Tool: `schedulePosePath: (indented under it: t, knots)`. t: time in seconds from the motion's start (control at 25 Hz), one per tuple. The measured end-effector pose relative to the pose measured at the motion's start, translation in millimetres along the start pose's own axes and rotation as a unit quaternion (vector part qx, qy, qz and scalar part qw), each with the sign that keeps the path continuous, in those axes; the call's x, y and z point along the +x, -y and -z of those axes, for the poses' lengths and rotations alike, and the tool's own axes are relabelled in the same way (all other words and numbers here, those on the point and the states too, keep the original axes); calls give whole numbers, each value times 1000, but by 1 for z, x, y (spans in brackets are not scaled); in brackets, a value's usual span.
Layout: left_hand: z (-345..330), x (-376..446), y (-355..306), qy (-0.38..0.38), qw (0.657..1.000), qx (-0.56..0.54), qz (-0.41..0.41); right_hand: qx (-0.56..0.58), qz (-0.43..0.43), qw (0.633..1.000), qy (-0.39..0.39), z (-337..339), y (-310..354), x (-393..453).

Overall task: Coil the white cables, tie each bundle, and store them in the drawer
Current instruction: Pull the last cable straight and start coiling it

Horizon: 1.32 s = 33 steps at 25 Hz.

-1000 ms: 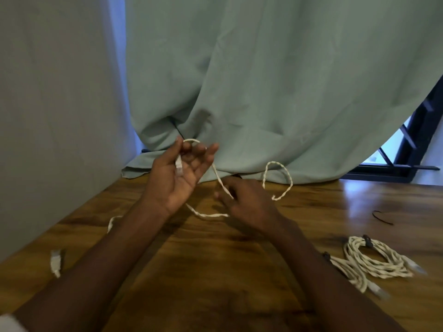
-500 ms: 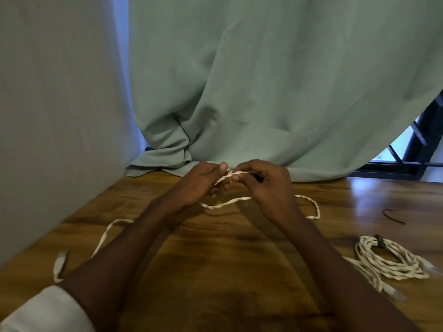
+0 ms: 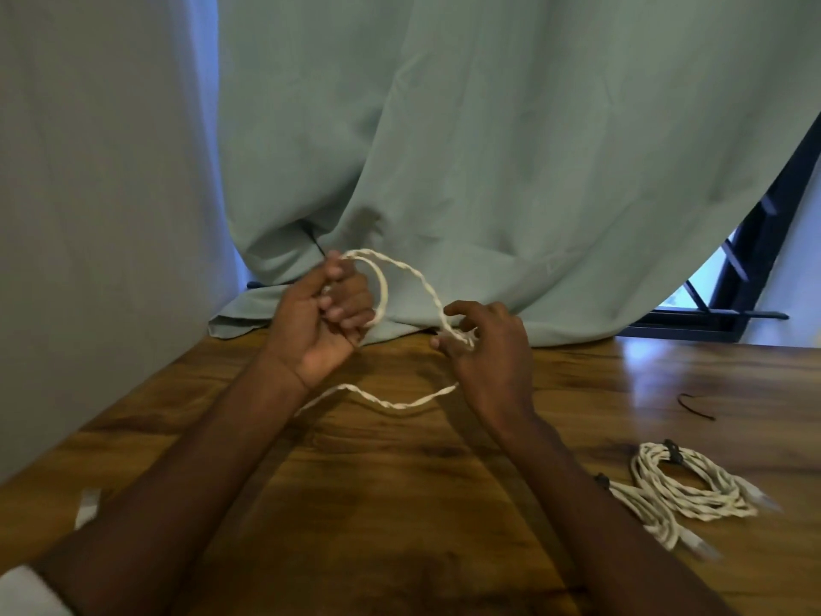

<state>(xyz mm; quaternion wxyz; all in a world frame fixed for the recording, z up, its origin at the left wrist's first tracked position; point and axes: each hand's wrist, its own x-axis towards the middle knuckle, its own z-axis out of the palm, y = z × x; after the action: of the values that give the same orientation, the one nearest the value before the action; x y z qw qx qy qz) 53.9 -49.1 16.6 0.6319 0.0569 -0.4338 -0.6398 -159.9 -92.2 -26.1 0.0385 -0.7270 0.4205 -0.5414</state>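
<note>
Wood-grain table (image 3: 400, 504) under a hanging pale green curtain (image 3: 488, 148), and both hands are up over the far middle of it. Left hand (image 3: 324, 322) is palm-up, fingers curled round the white cable (image 3: 402, 266), gripping a loop that arches above the fist. Right hand (image 3: 488, 353) sits just beside it, thumb and fingertips pinching the same cable where the arch comes down. From there the cable sags below both wrists, touches the table and runs off behind the left forearm; a white plug (image 3: 86, 506) lies near the left edge.

Out toward the right edge, two coiled bundles (image 3: 684, 486) lie touching each other, the farther one cinched with a dark tie (image 3: 671, 451), their plug ends blurred. Beyond them, nearer the far right, a loose black tie (image 3: 695, 406) rests alone on the wood. Curtain hem is draped onto the table's far edge directly behind the hands, hiding what lies past it. Dark window frame (image 3: 751, 269) shows at the far right corner, and a plain wall (image 3: 97, 193) closes off the left side.
</note>
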Motion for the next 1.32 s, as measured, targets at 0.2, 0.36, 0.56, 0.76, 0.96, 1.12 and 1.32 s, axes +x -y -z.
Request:
schedulePosePath:
  t: [0.2, 0.36, 0.56, 0.76, 0.96, 1.12, 1.32]
  knots:
    - [36, -8, -40, -113, 979, -128, -113, 264, -196, 944, -28, 8, -4, 9]
    - [19, -11, -48, -211, 955, 206, -37, 61, -273, 959, -51, 21, -22, 14]
    - [7, -3, -16, -199, 923, 325, 45, -71, -42, 986, 147, 15, 19, 2]
    - [-10, -8, -2, -147, 955, 246, 73, 108, 18, 982, 151, -12, 31, -14]
    - [-16, -7, 5, -77, 996, 12, 42, 223, -70, 963, 133, -14, 27, -14]
    - [-7, -2, -2, -179, 974, -93, -102, 115, 1, 969, 220, -22, 38, -22]
    - [-5, -2, 0, -214, 963, 44, -158, 61, 101, 940, 322, -34, 50, -28]
